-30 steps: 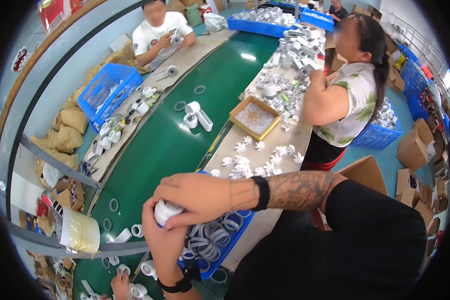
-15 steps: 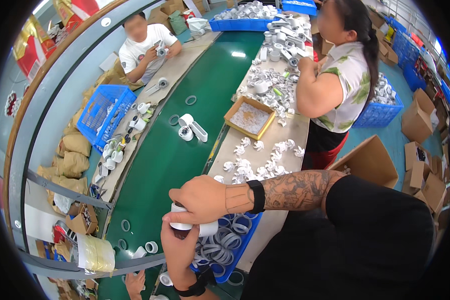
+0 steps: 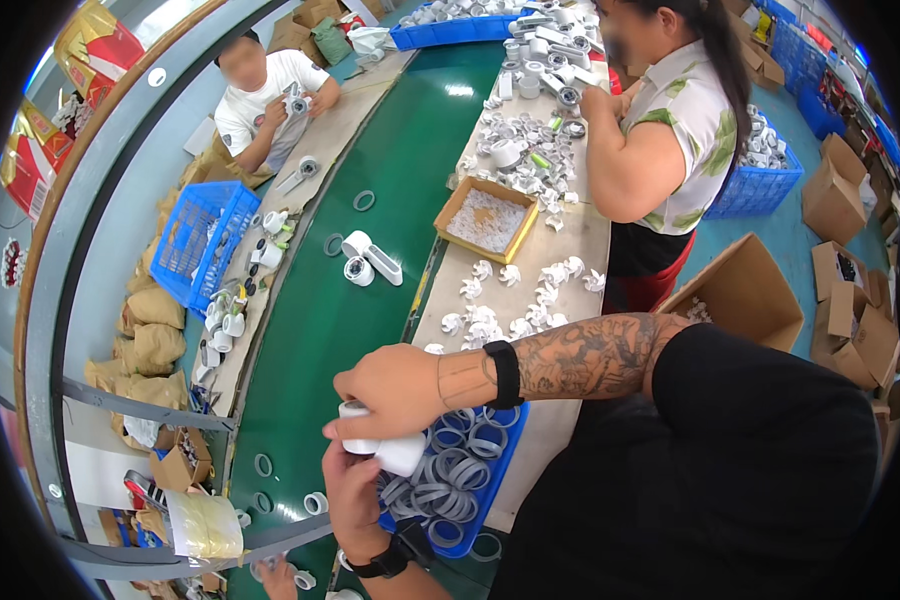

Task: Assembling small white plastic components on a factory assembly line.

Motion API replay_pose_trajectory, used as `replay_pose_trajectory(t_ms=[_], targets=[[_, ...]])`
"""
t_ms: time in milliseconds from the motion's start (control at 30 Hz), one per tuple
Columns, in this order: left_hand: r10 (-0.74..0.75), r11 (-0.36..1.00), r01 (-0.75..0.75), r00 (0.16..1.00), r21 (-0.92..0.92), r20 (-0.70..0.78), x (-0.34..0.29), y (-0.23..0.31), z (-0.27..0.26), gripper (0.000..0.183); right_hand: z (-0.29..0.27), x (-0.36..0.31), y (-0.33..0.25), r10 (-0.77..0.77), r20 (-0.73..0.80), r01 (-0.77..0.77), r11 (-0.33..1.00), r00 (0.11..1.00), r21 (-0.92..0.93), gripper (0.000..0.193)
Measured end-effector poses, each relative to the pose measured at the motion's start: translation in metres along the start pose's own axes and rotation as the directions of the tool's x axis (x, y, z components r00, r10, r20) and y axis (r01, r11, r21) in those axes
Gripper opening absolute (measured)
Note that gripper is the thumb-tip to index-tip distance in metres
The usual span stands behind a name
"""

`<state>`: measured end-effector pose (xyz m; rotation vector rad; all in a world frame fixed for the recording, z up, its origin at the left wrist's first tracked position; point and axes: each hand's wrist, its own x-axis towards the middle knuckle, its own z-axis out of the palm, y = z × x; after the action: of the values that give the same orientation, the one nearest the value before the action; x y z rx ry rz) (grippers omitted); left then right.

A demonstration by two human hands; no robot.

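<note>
Both my hands are closed around a white plastic part with a round, ring-like end and a short wide tube. My right hand wraps it from above, with the thumb lying across the round end. From below, my left hand grips the same part, and its fingers are partly hidden behind it. Just beside and beneath them, a blue tray holds many grey rings. On the green belt ahead lie a white handled part and loose grey rings.
White finned wheels and a yellow-edged box of small pale bits lie on the right bench. Two people work farther off, left and right of the belt. Another person's hand shows at the bottom. A grey metal frame curves along the left.
The white part has been tilted in my hands: its dark opening no longer shows and more of its tube does. My view has shifted slightly. The other person's hand has moved lower.
</note>
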<state>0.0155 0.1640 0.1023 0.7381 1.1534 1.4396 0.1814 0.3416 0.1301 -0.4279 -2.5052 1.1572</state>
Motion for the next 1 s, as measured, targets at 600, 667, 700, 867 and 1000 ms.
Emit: replay_pose_trajectory(t_ms=[600,667,700,867,1000], targets=[[0.419,0.687,-0.280,0.907,0.670,-0.051,0.041,-0.012,0.058,0.045,0.032,-0.002,0.010,-0.335,-0.365,0.200,0.911,0.869,-0.360,0.038],[0.385,0.660,-0.263,0.923,0.703,-0.017,0.038,-0.012,0.050,0.047,0.033,-0.004,0.009,-0.362,-0.358,0.223,0.900,0.861,-0.373,0.037],[0.385,0.662,-0.262,0.923,0.703,-0.018,0.035,-0.013,0.049,0.047,0.033,-0.005,0.009,-0.389,-0.357,0.249,0.892,0.849,-0.378,0.036],[0.411,0.499,-0.197,0.911,0.844,-0.031,0.017,-0.015,0.050,0.043,0.038,-0.021,0.006,-0.460,-0.331,0.331,0.865,0.824,-0.378,0.039],[0.557,-0.197,-0.333,0.736,0.922,0.385,-0.026,-0.009,0.065,0.042,0.045,-0.061,-0.014,-0.448,-0.223,0.391,0.884,0.866,-0.257,0.041]])
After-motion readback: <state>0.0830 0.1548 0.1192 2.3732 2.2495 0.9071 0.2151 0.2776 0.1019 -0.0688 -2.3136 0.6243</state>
